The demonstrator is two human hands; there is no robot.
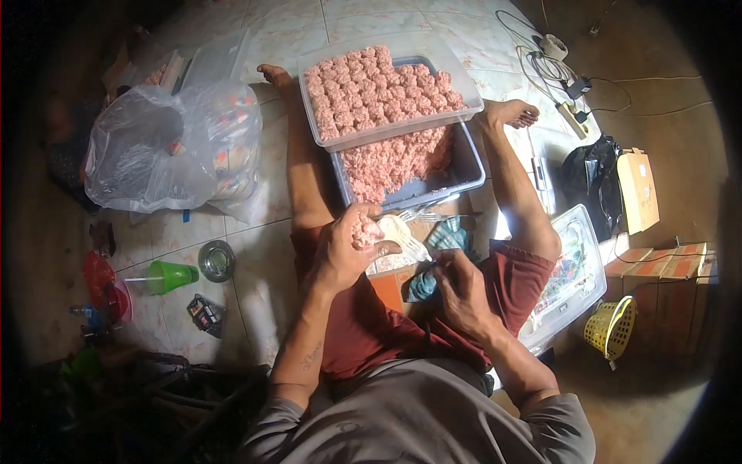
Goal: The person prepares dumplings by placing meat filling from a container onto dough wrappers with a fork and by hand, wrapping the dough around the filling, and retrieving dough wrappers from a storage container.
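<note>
My left hand (345,251) is curled round a lump of pink, coarse paste (365,231), with the thumb stretched to the right. My right hand (462,288) has its fingers pinched together near the tip of a whitish, limp piece (402,235); what they hold is too small to make out. Ahead, a clear tray (313,127) carries rows of pink rounded lumps (359,89). It rests across a grey-blue tub (473,158), which has loose pink paste (386,166) in it. A teal cloth (448,236) lies below the tub.
Plastic bags (147,166), a green cup (171,277) and a glass dish (216,261) are at left. At right are a clear bin (576,271), a yellow basket (610,325), a black bag (591,174), cables and boxes. My bare legs flank the tub.
</note>
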